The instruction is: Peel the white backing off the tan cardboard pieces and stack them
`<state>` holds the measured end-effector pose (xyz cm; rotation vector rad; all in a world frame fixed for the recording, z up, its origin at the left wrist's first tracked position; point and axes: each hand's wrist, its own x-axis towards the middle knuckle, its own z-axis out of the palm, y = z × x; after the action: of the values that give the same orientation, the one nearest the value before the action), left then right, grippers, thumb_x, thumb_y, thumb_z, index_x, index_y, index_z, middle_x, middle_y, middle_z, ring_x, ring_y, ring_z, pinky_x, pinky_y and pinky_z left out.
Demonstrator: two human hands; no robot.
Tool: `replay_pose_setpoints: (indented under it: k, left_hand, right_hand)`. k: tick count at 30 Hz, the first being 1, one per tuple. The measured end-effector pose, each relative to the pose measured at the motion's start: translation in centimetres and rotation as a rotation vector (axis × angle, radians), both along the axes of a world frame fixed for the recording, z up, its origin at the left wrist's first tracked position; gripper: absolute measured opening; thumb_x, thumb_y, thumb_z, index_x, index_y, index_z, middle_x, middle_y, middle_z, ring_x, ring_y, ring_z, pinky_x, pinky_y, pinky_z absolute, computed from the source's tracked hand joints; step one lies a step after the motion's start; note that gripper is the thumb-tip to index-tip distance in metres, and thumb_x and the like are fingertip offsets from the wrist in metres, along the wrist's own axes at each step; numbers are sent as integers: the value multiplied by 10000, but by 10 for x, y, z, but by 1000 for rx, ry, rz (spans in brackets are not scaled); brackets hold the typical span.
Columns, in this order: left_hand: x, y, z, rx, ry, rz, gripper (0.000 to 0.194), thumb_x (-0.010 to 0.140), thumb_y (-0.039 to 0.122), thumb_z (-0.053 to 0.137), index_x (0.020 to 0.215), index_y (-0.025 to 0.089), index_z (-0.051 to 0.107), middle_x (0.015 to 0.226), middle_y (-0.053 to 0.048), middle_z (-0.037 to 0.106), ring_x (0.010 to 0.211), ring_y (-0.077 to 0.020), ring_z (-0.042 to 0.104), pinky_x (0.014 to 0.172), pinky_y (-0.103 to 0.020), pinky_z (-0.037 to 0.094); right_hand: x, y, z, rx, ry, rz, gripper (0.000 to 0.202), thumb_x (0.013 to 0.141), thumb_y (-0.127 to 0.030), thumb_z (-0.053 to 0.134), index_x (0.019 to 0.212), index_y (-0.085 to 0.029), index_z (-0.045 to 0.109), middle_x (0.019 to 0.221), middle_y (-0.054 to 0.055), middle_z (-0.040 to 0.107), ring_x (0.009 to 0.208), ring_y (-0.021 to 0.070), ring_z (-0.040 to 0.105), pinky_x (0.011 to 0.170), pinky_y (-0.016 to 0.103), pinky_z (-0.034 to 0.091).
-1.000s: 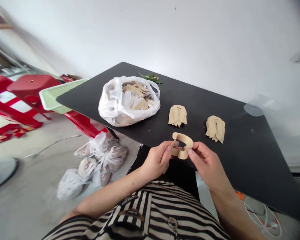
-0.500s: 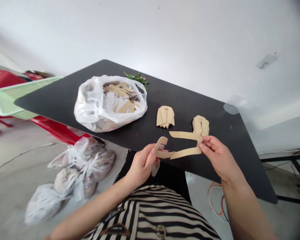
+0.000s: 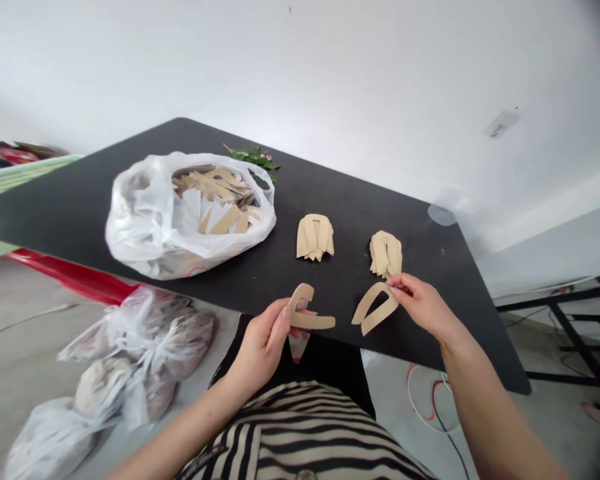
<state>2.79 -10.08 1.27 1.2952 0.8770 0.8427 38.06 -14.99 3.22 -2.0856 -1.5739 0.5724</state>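
My left hand is closed on a curved, tan U-shaped cardboard piece near the table's front edge; part of what it grips is hidden by the fingers. Pinched at its bend in my right hand is another U-shaped cardboard piece, its two legs pointing left. The two held pieces are apart. Just beyond my right hand lies a stack of U-shaped pieces, and a second fanned stack lies left of it.
On the black table, a white plastic bag stands open, full of cardboard pieces. Behind it lies a leafy sprig. Several tied plastic bags rest on the floor at left. Cables lie on the floor at right.
The piece in my right hand has come away from the left-hand piece, and its legs now sit closer together. My view has shifted, so the table things appear further left.
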Motion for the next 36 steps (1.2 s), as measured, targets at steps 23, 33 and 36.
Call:
replay_pose_setpoints:
  k: [23,33,36]
  left_hand:
    - [26,21,1,-278,-137,-34,446,998,530,526,1183,155,682,1098,-111,763,832,-201,716,706,-293,567]
    - [30,20,-1,-408,-325,-5,364,935,507,651,1009,151,661,883,-86,765,805,-176,724,635,-220,544]
    - [27,19,-1,-419,-350,24,356,918,503,678,1003,159,637,874,-74,763,764,-153,712,622,-205,540]
  right_hand:
    - [114,160,5,23,-26,140,223,810,-347,630,950,-197,716,928,81,713,886,234,657,818,381,520]
    - [-10,81,43,422,-206,207,197,994,-366,551,1043,-270,716,1097,70,713,990,290,677,812,442,537]
    - [-69,48,45,408,-103,294,143,989,-318,586,1059,-282,706,1067,41,729,948,239,691,809,390,546]
